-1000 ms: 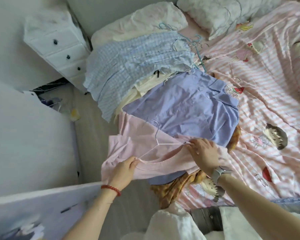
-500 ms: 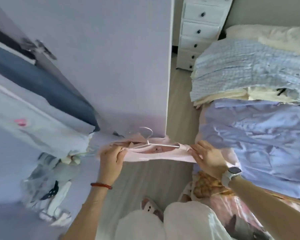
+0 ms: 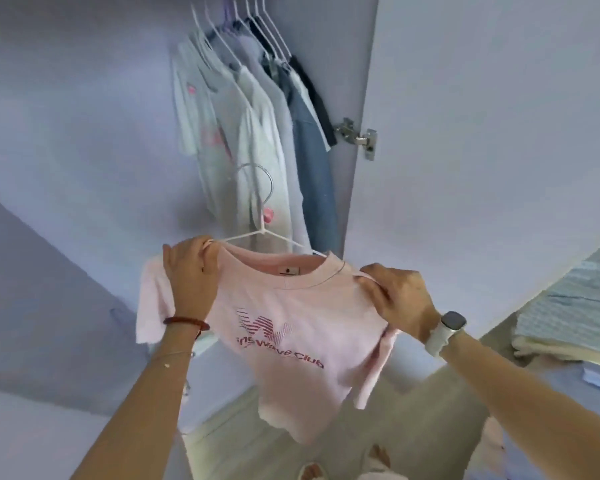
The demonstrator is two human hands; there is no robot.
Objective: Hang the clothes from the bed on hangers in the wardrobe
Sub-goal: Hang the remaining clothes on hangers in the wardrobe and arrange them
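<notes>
Gripping pink T-shirt (image 3: pixel 291 327) shoulders on white hanger (image 3: pixel 257 216), both hands.

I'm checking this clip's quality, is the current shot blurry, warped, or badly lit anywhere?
Head view: soft bluish daylight, no glare; the pink T-shirt print reads fairly clearly; wide-angle bending leans the wardrobe door and stretches the forearms; the hanging clothes look slightly soft.
</notes>
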